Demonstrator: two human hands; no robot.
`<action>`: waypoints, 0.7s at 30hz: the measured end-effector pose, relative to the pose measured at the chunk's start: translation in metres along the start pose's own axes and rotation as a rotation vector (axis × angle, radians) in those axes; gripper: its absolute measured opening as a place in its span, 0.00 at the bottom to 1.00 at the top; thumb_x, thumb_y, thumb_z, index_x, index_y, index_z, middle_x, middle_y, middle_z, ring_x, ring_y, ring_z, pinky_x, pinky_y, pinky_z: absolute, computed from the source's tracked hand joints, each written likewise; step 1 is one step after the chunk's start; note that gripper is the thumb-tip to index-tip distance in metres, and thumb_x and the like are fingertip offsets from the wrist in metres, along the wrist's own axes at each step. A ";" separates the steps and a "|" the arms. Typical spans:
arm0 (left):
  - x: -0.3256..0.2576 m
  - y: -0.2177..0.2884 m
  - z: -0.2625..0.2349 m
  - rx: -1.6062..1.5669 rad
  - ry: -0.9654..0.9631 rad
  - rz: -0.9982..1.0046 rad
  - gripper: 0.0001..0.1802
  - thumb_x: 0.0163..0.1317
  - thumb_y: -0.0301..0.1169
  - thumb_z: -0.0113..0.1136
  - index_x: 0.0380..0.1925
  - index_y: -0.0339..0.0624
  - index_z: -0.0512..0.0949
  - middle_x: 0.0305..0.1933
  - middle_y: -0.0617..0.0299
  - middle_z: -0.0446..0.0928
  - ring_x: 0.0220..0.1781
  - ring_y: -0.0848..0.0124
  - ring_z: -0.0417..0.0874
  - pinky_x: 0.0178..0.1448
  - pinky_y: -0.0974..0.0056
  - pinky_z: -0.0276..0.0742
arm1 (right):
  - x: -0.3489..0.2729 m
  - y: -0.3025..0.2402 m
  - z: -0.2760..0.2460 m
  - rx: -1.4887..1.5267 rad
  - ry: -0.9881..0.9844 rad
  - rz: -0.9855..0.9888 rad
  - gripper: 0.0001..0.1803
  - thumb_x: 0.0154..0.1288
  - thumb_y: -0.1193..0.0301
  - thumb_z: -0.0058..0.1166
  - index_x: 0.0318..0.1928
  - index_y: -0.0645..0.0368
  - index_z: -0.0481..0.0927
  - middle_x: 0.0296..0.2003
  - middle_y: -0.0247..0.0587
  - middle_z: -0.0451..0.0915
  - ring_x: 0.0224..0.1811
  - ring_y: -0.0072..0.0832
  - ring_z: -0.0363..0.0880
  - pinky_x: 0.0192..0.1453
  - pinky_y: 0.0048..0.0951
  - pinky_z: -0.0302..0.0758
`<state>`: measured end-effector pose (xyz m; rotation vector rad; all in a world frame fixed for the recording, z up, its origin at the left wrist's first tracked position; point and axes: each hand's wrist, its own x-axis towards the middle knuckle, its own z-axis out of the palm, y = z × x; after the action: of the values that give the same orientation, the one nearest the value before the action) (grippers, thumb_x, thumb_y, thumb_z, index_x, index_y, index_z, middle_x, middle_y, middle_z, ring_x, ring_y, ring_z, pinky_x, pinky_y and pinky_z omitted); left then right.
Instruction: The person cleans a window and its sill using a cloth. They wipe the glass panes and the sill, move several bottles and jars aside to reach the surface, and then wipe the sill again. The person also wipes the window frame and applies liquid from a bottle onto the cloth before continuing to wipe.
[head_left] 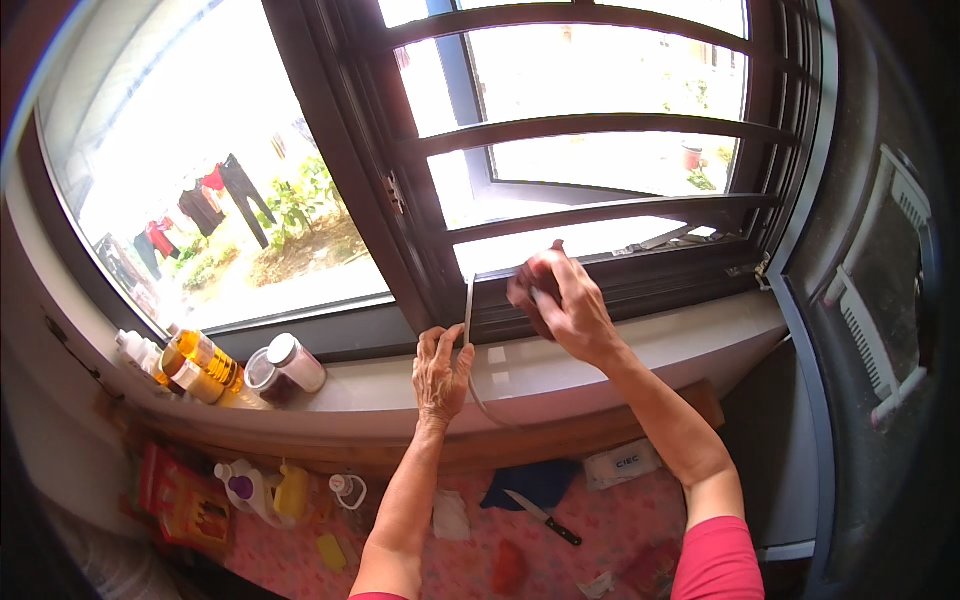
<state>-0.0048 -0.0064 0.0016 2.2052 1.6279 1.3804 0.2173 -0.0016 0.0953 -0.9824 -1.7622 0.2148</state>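
Note:
My left hand (440, 375) rests on the window sill (370, 390) with its fingers stretched toward the lower window frame. Right beside its thumb and fingertips runs a thin pale cable-like strip (469, 315). The strip comes down from the frame, crosses the sill and bends over its front edge. In my right hand (572, 305) is a dark reddish-brown wad (532, 300), held just above the lower rail of the dark window frame (620, 275). Motion blurs the wad, and the fingers partly cover it, so its kind is unclear.
Dark bars (600, 130) cross the window, with an outward-opened pane behind. Jars (297, 362) and bottles (210, 358) stand at the sill's left. On the pink-patterned surface (400, 550) below lie a knife (543, 517), blue cloth (530, 485), white packet (622, 463) and jugs (250, 490).

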 end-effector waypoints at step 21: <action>-0.002 -0.008 0.014 -0.063 0.030 -0.248 0.51 0.43 0.45 0.74 0.63 0.37 0.57 0.57 0.44 0.70 0.58 0.46 0.74 0.59 0.50 0.69 | 0.010 -0.026 0.145 -0.266 -0.207 0.191 0.21 0.53 0.75 0.58 0.49 0.67 0.74 0.52 0.61 0.70 0.53 0.53 0.72 0.56 0.44 0.74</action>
<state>-0.0013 0.0016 -0.0120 1.8813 1.7702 1.3804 0.0797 0.0323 0.0552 -1.3642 -1.9179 0.2117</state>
